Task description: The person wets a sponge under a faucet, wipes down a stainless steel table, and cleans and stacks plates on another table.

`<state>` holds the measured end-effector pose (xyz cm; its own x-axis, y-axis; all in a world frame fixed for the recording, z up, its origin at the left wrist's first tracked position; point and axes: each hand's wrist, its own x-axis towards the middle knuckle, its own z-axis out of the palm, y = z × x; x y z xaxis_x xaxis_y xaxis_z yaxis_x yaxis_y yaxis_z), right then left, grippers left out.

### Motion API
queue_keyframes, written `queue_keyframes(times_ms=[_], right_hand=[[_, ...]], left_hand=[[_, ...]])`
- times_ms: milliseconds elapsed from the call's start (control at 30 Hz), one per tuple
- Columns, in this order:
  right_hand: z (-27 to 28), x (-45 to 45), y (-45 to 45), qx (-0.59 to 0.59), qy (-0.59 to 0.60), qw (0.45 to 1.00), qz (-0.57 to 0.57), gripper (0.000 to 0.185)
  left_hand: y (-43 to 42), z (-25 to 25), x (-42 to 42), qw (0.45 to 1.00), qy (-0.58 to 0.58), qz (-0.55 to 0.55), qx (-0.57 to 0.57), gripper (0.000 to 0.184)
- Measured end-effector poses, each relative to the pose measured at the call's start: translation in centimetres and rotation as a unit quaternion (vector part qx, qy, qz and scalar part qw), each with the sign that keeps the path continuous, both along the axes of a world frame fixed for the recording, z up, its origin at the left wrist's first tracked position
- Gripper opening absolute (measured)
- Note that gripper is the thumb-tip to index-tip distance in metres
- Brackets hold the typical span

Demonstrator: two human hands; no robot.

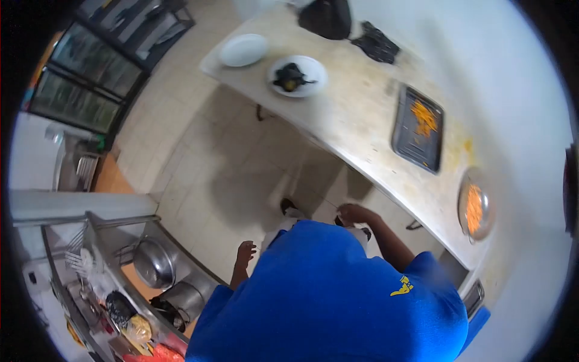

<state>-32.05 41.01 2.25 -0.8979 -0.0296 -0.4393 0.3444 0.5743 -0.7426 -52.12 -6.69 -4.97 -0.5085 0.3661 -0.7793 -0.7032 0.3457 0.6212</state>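
My left hand (246, 251) hangs low at my left side over the tiled floor, fingers apart and holding nothing. My right hand (354, 214) is in front of my right leg, below the edge of the long table (356, 130). Its fingers are blurred, so I cannot make out whether they hold anything. Neither hand touches the table. On the table nearest that hand are a dark baking tray (416, 151) with orange strips (424, 118) on it, and a metal bowl (490, 208) of shredded orange food (474, 209).
Farther along the table are a white plate (319, 75) with a dark plastic bag (291, 78), another white plate (243, 50), and black bags (325, 18). At my left, a metal shelf unit holds a steel pot (152, 262). A glass-door fridge (90, 78) stands beyond.
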Motion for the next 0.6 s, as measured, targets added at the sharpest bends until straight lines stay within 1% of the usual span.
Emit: queue_keyframes(times_ms=[33,67,100,133,167,200,233,300,333,400,433,467,500,533,600], right_hand=[[3.2,-5.7,0.2,0.002,-0.004,1.000,-0.011,0.027],[6.4,-10.7,0.8,0.000,-0.009,1.000,-0.028,0.026],[5.1,-14.9,2.2,0.070,0.088,0.994,0.007,0.026],[4.1,-18.7,3.7,0.145,0.186,0.971,0.039,0.025],[6.1,-22.2,4.1,0.154,0.199,0.968,-0.001,0.025],[9.9,-25.4,3.8,0.162,0.210,0.963,-0.041,0.025],[13.0,-28.1,3.7,0.166,0.218,0.958,-0.080,0.024],[15.8,-32.9,4.0,0.124,0.228,0.963,-0.075,0.025],[16.3,-34.9,4.3,0.100,0.230,0.965,-0.072,0.025],[15.9,-38.1,5.8,0.131,0.283,0.939,-0.146,0.026],[15.3,-39.4,6.7,0.143,0.308,0.922,-0.186,0.027],[14.2,-40.5,8.1,0.146,0.324,0.912,-0.206,0.034],[13.0,-40.7,9.4,0.193,0.361,0.886,-0.218,0.042],[12.1,-40.7,10.1,0.240,0.398,0.855,-0.230,0.050],[11.3,-40.4,11.2,0.294,0.316,0.870,-0.238,0.061]], left_hand=[[-1.9,-0.9,-1.9,0.998,-0.023,0.041,-0.033,0.026],[-3.4,-0.8,-3.8,0.994,-0.047,0.076,-0.068,0.026],[-3.9,0.5,-4.4,0.989,-0.015,0.107,-0.097,0.026],[-3.9,1.4,-5.1,0.983,0.019,0.137,-0.121,0.026],[-4.2,0.2,-6.4,0.974,0.034,0.147,-0.169,0.025],[-4.2,0.8,-7.2,0.971,0.051,0.126,-0.197,0.023],[-5.9,-2.1,-8.3,0.973,0.040,0.106,-0.201,0.022],[-4.6,-0.9,-9.7,0.975,-0.003,0.137,-0.174,0.022],[-3.9,-0.2,-10.1,0.974,-0.026,0.152,-0.163,0.022],[-1.2,-0.1,-10.5,0.974,-0.002,0.173,-0.148,0.022],[0.1,0.3,-11.1,0.982,-0.011,0.148,-0.120,0.026],[0.4,-0.7,-11.5,0.985,-0.018,0.152,-0.076,0.029],[0.7,-1.6,-11.9,0.984,0.166,0.022,-0.065,0.028],[0.1,-4.0,-12.3,0.931,0.344,-0.111,-0.052,0.026],[-0.1,-5.0,-14.9,0.970,0.206,-0.043,-0.119,0.022]])
